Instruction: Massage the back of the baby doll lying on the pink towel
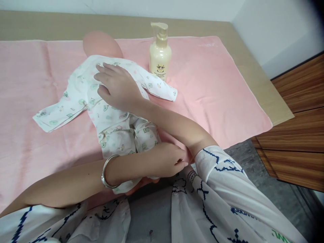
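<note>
A baby doll (101,118) lies stretched out in a white outfit printed with small green and pink figures. Its smooth, bald head (101,44) points away from me, and no face shows. My right hand (117,86) rests flat on its upper body, fingers extended. My left hand (172,160), below a silver bangle (103,173) on the wrist, is closed beside the doll's lower leg. Whatever those curled fingers hold is hidden. One doll foot (141,185) peeks out under my left forearm.
A cream pump bottle (160,55) with a cow picture stands upright by the doll's sleeve. The doll and bottle are on a pink mat (202,77) over a wooden table (268,91). Brown wooden drawers (301,131) stand at the right, beside grey floor.
</note>
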`<state>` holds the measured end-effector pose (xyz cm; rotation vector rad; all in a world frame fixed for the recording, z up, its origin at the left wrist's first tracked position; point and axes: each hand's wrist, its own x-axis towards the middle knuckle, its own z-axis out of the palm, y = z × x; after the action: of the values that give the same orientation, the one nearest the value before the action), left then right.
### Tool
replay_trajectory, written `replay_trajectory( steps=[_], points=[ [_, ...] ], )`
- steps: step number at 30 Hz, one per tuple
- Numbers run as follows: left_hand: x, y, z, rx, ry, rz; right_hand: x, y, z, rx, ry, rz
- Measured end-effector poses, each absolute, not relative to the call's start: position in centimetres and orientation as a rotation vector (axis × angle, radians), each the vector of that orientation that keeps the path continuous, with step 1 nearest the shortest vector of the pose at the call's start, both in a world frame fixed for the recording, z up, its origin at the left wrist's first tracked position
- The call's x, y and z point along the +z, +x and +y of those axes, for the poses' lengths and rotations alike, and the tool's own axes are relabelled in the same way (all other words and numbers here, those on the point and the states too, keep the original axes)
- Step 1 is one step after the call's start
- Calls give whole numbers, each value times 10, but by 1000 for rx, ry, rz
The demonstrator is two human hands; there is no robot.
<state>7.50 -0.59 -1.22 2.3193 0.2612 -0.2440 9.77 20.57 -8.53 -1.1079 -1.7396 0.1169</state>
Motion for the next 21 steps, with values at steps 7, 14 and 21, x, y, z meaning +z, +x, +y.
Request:
replay_trajectory(
  steps=[7,14,21],
  points=[
    [-10,71,-5,-237,2237,373,-82,98,200,166,-1091,-1756],
    [-15,71,-4,-221,2318,434,-82,96,205,181,-1095,-1654],
    [-22,73,-7,-166,2444,200,-77,106,205,257,-1095,-1740]
  ],
)
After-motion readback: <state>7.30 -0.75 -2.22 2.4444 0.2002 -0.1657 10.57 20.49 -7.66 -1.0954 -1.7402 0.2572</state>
